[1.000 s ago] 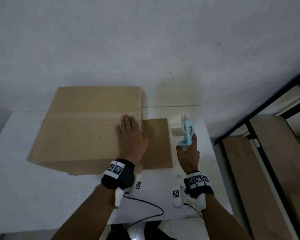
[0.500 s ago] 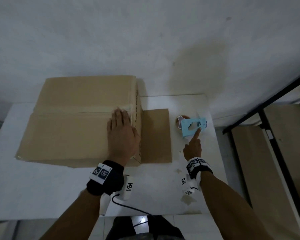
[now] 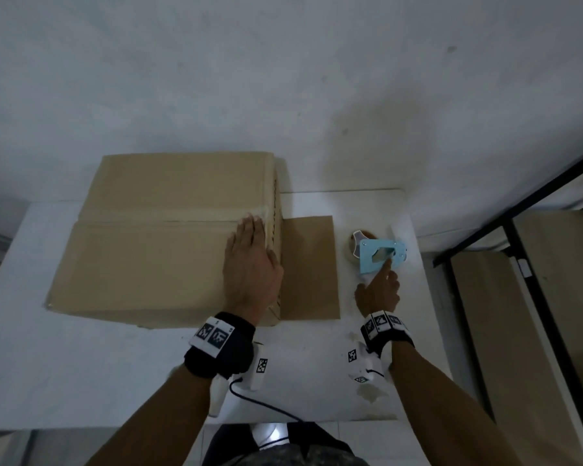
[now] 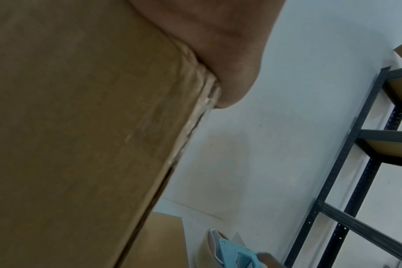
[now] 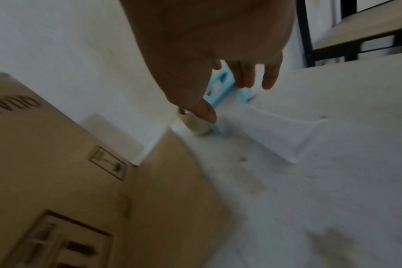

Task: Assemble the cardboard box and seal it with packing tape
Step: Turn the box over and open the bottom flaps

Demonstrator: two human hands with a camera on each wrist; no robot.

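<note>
The cardboard box [image 3: 148,260] stands on the white table [image 3: 81,364], its top flaps closed and a strip of tape [image 3: 169,218] running along the seam. My left hand [image 3: 249,264] lies flat on the box top at its right edge, fingers straight; in the left wrist view the palm [image 4: 218,45] presses on the taped edge of the box [image 4: 80,127]. The blue tape dispenser [image 3: 381,257] with its roll lies on the table to the right of the box. My right hand [image 3: 379,290] touches it with an outstretched index finger, gripping nothing. In the right wrist view the fingers [image 5: 243,78] hang loosely over the dispenser [image 5: 220,90].
A loose cardboard flap [image 3: 310,267] lies flat on the table between box and dispenser. Black metal shelving [image 3: 535,297] with wooden shelves stands close to the table's right side. A plain wall rises behind. A cable trails from my left wrist over the front edge.
My right hand has set the dispenser down on the table and let go of its handle; only a fingertip touches it now. The left hand stays flat on the box.
</note>
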